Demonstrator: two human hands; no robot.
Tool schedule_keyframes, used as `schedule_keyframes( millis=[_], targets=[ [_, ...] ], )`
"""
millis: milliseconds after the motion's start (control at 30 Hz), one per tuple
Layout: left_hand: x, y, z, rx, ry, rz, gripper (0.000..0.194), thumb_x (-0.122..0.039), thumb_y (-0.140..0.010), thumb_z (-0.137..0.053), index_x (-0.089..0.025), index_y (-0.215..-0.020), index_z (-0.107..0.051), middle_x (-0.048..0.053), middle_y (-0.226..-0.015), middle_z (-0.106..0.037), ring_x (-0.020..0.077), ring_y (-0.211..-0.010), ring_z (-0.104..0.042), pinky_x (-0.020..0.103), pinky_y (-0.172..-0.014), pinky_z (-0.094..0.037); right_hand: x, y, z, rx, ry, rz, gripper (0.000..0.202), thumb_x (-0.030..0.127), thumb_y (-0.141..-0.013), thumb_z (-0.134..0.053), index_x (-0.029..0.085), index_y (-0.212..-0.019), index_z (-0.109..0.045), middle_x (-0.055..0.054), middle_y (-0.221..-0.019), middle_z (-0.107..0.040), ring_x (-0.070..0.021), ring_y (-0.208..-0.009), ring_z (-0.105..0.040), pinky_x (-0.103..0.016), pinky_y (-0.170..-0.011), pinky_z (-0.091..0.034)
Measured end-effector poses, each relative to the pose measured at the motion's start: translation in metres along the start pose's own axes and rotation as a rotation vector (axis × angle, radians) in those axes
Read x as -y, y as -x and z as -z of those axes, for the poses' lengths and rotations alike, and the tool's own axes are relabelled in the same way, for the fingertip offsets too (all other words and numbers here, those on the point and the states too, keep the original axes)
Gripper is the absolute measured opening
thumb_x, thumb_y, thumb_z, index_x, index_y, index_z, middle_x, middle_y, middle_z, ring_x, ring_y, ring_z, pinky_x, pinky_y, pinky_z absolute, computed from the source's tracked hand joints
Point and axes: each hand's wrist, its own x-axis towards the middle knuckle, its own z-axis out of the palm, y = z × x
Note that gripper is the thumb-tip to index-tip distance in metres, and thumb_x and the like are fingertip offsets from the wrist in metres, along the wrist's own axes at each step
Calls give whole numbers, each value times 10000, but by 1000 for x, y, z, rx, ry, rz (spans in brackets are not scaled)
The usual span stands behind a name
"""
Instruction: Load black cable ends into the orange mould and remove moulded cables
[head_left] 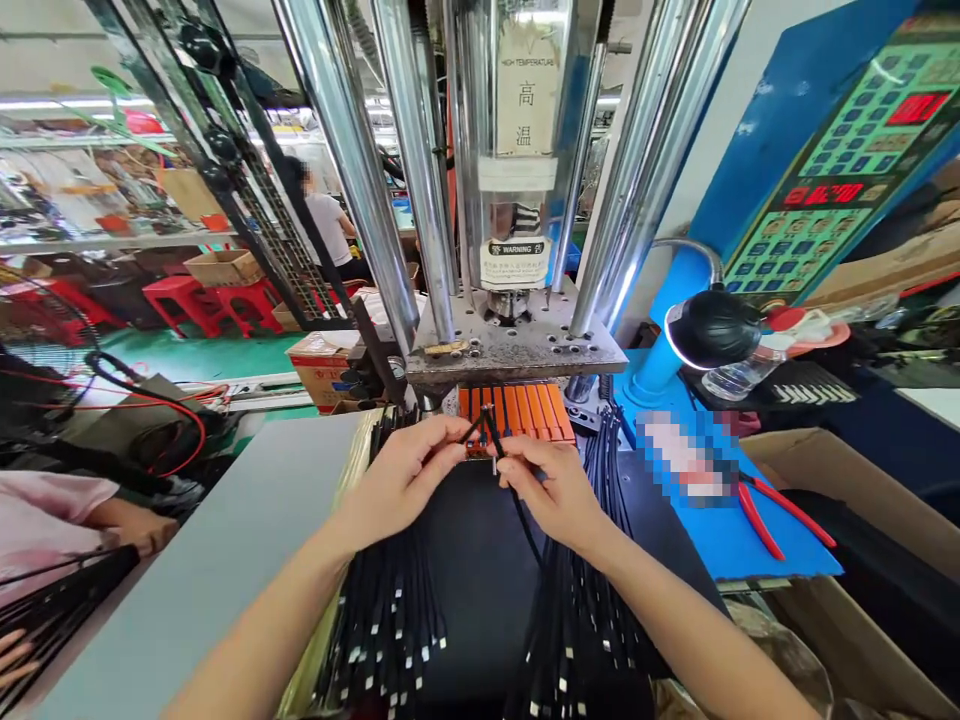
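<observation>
Trailing down from right hand (pixel 555 492), black cable (pixel 526 528), steeply slanted

- Fingers of the left hand (pixel 420 465) and right hand (pixel 551 490) partly cover the thin black cable (pixel 523 518).
- Pixelation hides the red-handled metal pliers' (pixel 759 524) head.
- The left edge cuts off the pink-sleeved person (pixel 56 500).
- The white warning label's (pixel 514 264) fine print is illegible.

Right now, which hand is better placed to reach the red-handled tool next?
Probably the right hand: the red-handled tool lies on that side, on the blue surface. The left hand is farther away. Both hold black cables.
</observation>
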Motion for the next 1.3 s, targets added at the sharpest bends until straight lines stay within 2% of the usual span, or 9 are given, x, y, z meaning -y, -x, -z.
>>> schedule_keyframes(
  millis=[233, 400, 533, 700, 833, 900, 967, 1067, 1300],
  targets=[
    [-37, -34, -23, -58, 74, -200, 356, -235, -978, -454, -152, -637, -516, -11, -605, -506, 94, -587, -494, 210, -586, -374, 2, -1, 5, -203, -313, -77, 296, 461, -941, -573, 202, -815, -510, 34, -601, -575, -92, -438, -456, -209, -458, -361],
    [-37, -55, -22, -67, 122, -243, 315, -243, -956, -513, -144, -660, -558, -24, -573, -526, 83, -547, -510, 201, -556, -386, -8, 24, 7, -1, -59, -52, 298, 378, -1004, -435, 194, -786, -525, 18, -629, -536, -113, -544, -498, -229, -550, -372],
    [-41, -78, -12, -257, 144, -311, 229, -246, -959, -506, -141, -801, -633, 1, -699, -606, 76, -556, -542, 203, -574, -432, -29, 33, 9, 137, 147, -140, 180, 307, -934, -526, 187, -813, -582, 4, -685, -566, -133, -607, -525, -239, -599, -384],
    [-49, -102, -9, -352, 41, -509, 176, -231, -959, -483, -181, -942, -651, 26, -896, -652, 119, -811, -614, 245, -739, -498, -70, -13, 30, -25, 340, -133, 339, 352, -864, -596, 190, -597, -464, 28, -553, -471, -121, -527, -438, -241, -537, -302],
    [-20, -94, -35, -333, 84, -447, 301, -230, -906, -556, -191, -1203, -530, 52, -1036, -612, 116, -793, -606, 244, -702, -513, -99, -55, 46, -154, 387, -183, 327, 299, -816, -620, 188, -562, -446, 48, -508, -430, -106, -500, -389, -230, -518, -286],
    [7, -82, -53, -221, -12, -314, 314, -222, -903, -558, -179, -1209, -503, 63, -1047, -622, 134, -813, -625, 267, -729, -525, -105, -67, 48, -124, 409, -220, 341, 298, -815, -627, 182, -537, -465, 41, -505, -450, -109, -513, -407, -223, -521, -303],
    [34, -68, -68, 47, -220, -254, 248, -213, -927, -523, -184, -1172, -545, 82, -1132, -648, 191, -1008, -637, 351, -902, -511, -107, -72, 48, -75, 430, -250, 346, 313, -818, -646, 173, -532, -510, 31, -503, -487, -116, -525, -445, -218, -532, -327],
    [56, -53, -82, 357, -470, -270, 337, -215, -954, -484, -189, -1288, -526, 113, -1415, -515, 248, -1335, -458, 481, -1141, -322, -107, -72, 48, -31, 467, -273, 274, 269, -824, -656, 161, -580, -593, 18, -527, -549, -128, -554, -510, -214, -559, -355],
    [56, -54, -79, 479, -588, -236, 595, -469, -979, -438, -272, -1513, -266, 104, -1556, -303, 235, -1447, -288, 595, -1172, 79, -115, -66, 53, 22, 482, -243, 86, 114, -777, -647, 171, -724, -684, 20, -684, -643, -130, -618, -560, -213, -617, -395]
  ],
)
